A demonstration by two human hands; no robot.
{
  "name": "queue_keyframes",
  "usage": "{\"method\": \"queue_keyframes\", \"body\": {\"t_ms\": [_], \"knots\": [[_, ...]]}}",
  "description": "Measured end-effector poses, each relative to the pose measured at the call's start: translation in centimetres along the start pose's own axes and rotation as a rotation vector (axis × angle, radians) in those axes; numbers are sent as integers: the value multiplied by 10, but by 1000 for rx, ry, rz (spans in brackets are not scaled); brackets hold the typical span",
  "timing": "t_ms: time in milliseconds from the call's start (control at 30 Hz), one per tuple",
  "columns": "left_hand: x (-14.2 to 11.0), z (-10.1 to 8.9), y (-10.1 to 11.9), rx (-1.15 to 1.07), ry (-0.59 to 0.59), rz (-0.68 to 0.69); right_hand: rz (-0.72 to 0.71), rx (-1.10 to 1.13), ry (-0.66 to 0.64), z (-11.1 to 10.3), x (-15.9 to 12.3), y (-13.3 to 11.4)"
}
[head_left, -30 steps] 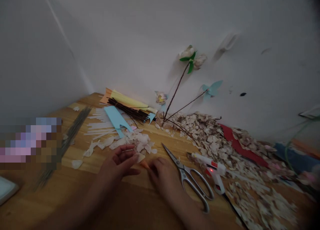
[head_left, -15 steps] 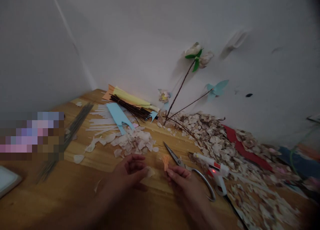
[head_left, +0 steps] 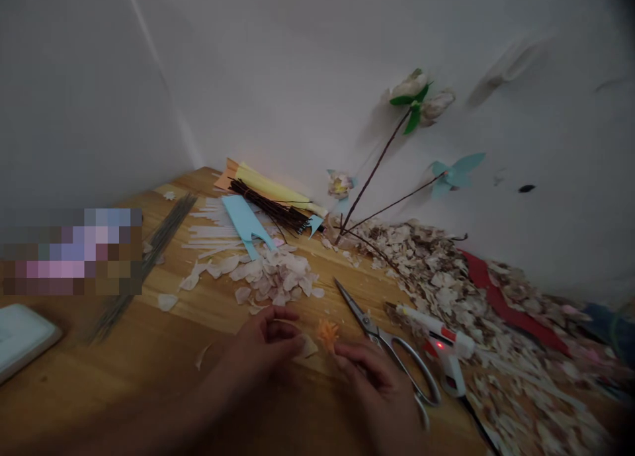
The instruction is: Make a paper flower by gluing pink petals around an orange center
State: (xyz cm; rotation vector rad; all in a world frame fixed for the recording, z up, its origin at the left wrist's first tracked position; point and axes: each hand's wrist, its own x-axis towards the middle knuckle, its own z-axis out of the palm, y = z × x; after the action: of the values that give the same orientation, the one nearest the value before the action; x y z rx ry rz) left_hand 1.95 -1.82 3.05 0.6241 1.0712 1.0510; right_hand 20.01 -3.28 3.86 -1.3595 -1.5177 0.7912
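My left hand (head_left: 270, 340) pinches a pale paper petal (head_left: 307, 347) between thumb and fingers, just above the wooden table (head_left: 149, 376). My right hand (head_left: 377, 383) pinches a small orange fringed paper piece (head_left: 327, 331), held upright beside the petal. The two pieces almost touch. Steel scissors (head_left: 391, 347) lie shut just right of my right hand. A pile of pale petals (head_left: 270, 277) lies behind my left hand.
A white and red glue gun (head_left: 441, 343) lies right of the scissors with a red light on. Paper scraps (head_left: 446, 277) cover the table's right side. Dark twigs (head_left: 270, 208), coloured paper sheets, wire rods (head_left: 143, 264) and stemmed paper flowers (head_left: 411, 95) stand near the wall. A white object (head_left: 20, 337) sits at left.
My right hand lifted the orange piece off the table and holds it upright. My left hand picked up a petal and brought it beside the orange piece. The view shifted left.
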Motion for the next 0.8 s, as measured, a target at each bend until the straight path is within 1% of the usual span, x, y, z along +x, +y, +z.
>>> {"method": "queue_keyframes", "body": {"t_ms": [100, 167, 233, 400, 600, 700, 800], "knots": [[0, 1, 0, 11, 23, -7, -136, -75, -53, -1, -2, 0], [1, 1, -1, 26, 25, -4, -182, -103, -75, -1, -3, 0], [1, 1, 0, 30, 22, 3, -207, -130, -88, -1, -3, -1], [-1, 3, 5, 34, 30, 44, -213, -187, -101, -3, -3, -1], [-6, 8, 12, 67, 23, 36, -244, -188, -104, -2, -2, -1], [-7, 9, 14, 76, 18, 31, -297, -194, -87, -2, -3, -1], [-9, 11, 17, 88, 14, -6, -355, -208, -99, -2, -4, -1]]}}
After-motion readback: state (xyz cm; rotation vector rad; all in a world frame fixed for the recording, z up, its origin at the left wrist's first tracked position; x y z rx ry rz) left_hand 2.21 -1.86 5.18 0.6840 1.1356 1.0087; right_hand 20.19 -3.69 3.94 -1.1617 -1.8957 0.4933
